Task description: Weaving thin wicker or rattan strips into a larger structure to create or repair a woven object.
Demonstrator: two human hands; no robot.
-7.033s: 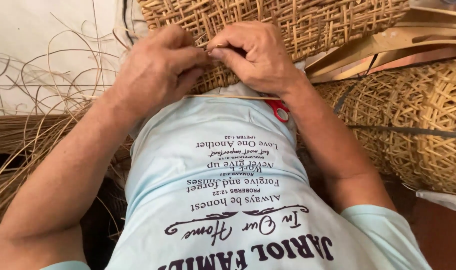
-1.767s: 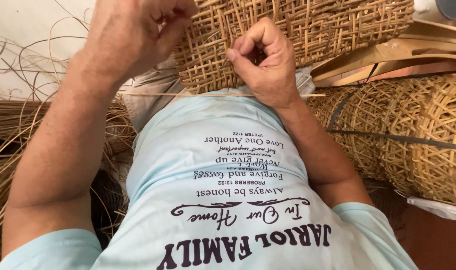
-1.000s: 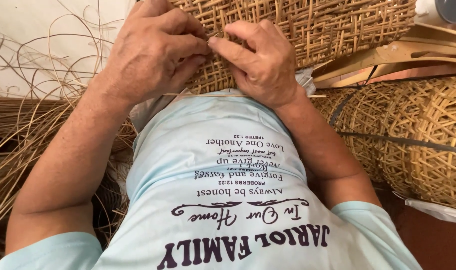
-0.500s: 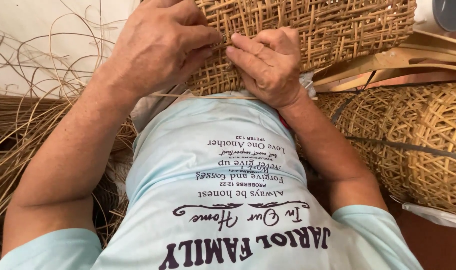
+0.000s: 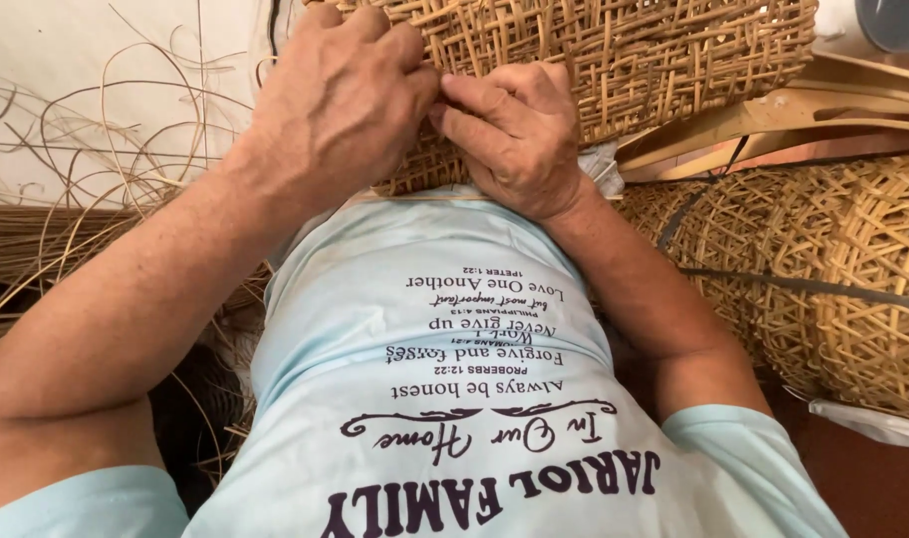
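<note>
— What is that under my left hand (image 5: 340, 105) and right hand (image 5: 514, 130)?
— A woven cane basket (image 5: 624, 60), dry, matt, rough and open-meshed.
— And around me?
— Loose cane strips (image 5: 96, 199), smooth and thin; my shirt (image 5: 454, 399) is soft matt cloth.

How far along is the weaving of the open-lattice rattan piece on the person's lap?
Done: the tan open-lattice rattan piece shows a wide woven area. In hand: the left hand and right hand meet fingertip to fingertip at its lower edge; whatever they pinch there is hidden. Left: loose thin rattan strands lie unwoven at the side, and how much of the edge remains open cannot be seen.
</note>
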